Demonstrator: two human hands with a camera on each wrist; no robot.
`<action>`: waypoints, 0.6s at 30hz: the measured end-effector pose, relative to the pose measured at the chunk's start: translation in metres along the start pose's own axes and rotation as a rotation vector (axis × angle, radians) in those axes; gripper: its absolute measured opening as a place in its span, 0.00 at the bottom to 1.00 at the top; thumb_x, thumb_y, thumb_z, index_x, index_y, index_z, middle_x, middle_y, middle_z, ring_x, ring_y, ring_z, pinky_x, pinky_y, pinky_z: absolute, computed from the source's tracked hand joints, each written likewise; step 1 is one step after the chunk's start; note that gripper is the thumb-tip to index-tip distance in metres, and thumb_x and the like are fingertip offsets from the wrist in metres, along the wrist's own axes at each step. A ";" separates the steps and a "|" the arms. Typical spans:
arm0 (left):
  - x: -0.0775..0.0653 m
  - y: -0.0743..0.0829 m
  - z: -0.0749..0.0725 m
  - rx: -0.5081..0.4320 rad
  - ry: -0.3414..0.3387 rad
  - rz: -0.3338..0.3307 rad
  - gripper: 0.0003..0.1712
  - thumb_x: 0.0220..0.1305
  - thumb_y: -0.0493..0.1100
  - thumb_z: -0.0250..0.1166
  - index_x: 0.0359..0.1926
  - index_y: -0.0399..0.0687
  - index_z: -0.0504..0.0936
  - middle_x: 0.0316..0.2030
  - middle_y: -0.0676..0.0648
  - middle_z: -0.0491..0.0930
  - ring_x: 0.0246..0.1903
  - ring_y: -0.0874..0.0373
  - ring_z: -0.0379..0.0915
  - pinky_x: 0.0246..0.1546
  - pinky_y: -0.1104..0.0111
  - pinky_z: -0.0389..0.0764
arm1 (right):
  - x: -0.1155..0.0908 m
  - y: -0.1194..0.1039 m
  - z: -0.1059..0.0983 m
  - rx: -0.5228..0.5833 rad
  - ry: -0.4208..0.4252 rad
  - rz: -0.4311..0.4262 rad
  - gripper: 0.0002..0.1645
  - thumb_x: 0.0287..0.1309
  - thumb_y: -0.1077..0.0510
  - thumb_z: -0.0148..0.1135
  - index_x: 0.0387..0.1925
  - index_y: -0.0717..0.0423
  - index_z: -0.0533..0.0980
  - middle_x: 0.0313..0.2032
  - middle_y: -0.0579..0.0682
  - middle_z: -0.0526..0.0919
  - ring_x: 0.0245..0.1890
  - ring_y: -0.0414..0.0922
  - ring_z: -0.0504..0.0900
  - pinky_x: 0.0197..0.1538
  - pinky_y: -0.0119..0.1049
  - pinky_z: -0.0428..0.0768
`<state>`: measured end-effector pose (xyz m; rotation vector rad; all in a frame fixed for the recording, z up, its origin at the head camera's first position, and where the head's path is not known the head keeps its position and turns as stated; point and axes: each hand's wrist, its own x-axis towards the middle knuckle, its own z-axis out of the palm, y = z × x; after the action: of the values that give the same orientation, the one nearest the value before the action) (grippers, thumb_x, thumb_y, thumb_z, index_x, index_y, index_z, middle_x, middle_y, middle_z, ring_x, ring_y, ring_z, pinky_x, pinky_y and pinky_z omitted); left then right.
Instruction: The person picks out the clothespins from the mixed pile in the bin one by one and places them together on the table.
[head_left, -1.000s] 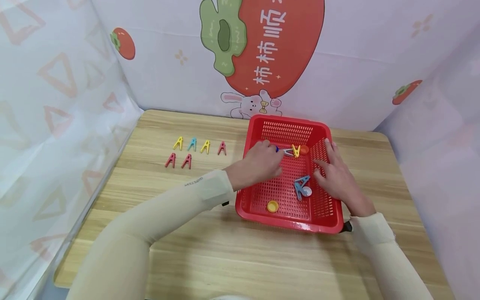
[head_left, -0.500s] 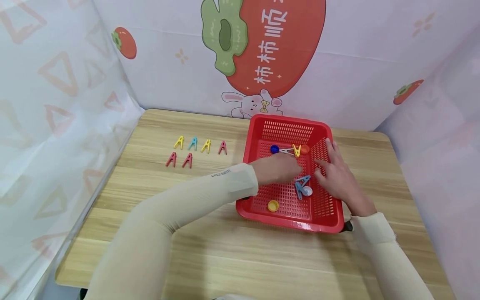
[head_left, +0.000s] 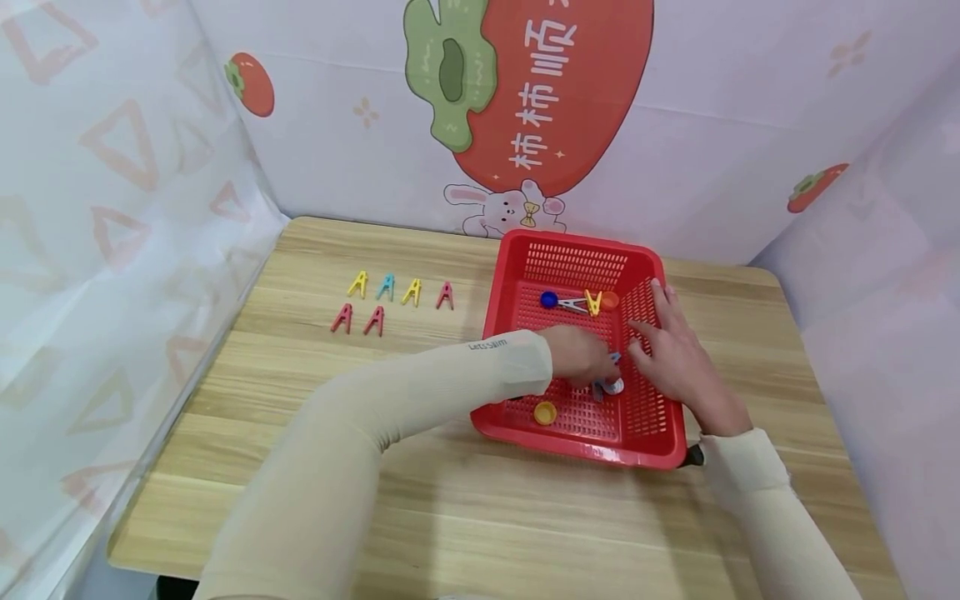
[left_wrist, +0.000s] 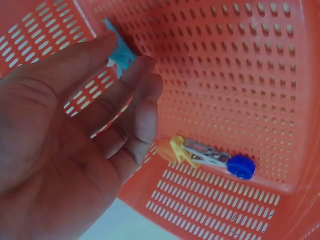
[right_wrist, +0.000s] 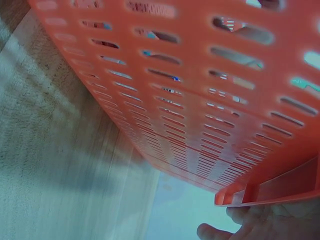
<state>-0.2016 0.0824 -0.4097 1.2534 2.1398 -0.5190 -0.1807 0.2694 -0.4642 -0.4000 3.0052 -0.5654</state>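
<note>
My left hand (head_left: 581, 357) reaches down inside the red plastic basket (head_left: 577, 452), over the blue clothespins. In the left wrist view a blue clothespin (left_wrist: 121, 55) shows between the thumb and index fingertips, which are right at it with a gap between them. A white bottle cap (head_left: 614, 387) lies beside it, partly covered by the fingers. My right hand (head_left: 678, 358) holds the basket's right rim, with some fingers inside the wall and others along the outside. In the right wrist view its fingertips (right_wrist: 212, 232) show under the rim.
In the basket are a blue cap (head_left: 549, 299), a grey clothespin (head_left: 573, 305), a yellow clothespin (head_left: 594, 303), an orange cap (head_left: 609, 300) and a yellow cap (head_left: 545, 412). Several clothespins, including a red one (head_left: 342, 318), lie in two rows on the wooden table (head_left: 255, 375).
My left hand has moved from the blue cap and grey clothespin at the back of the basket toward the front right, over the blue clothespins. The right hand stays at the rim.
</note>
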 end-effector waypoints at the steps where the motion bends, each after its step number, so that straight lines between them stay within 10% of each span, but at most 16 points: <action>1: 0.001 0.000 0.001 -0.006 -0.008 -0.003 0.28 0.85 0.48 0.58 0.79 0.71 0.70 0.69 0.56 0.80 0.65 0.62 0.76 0.75 0.62 0.74 | 0.000 0.000 0.000 0.000 0.000 0.000 0.33 0.69 0.58 0.63 0.70 0.72 0.76 0.89 0.61 0.33 0.88 0.66 0.31 0.78 0.77 0.53; 9: -0.004 -0.003 -0.001 0.011 -0.051 -0.037 0.27 0.85 0.46 0.57 0.79 0.66 0.70 0.69 0.55 0.79 0.68 0.61 0.75 0.74 0.62 0.75 | 0.001 -0.001 0.000 0.002 0.001 -0.002 0.32 0.69 0.58 0.64 0.69 0.72 0.76 0.89 0.59 0.33 0.88 0.65 0.30 0.77 0.77 0.53; 18: -0.001 -0.006 0.003 -0.001 0.091 -0.098 0.25 0.88 0.48 0.48 0.80 0.62 0.70 0.64 0.54 0.84 0.61 0.61 0.80 0.67 0.68 0.78 | 0.000 0.001 0.001 0.003 -0.004 -0.009 0.31 0.71 0.58 0.60 0.70 0.72 0.76 0.88 0.61 0.33 0.88 0.66 0.30 0.78 0.77 0.53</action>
<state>-0.2051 0.0766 -0.4111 1.1970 2.2863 -0.5108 -0.1811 0.2698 -0.4655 -0.4135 2.9995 -0.5693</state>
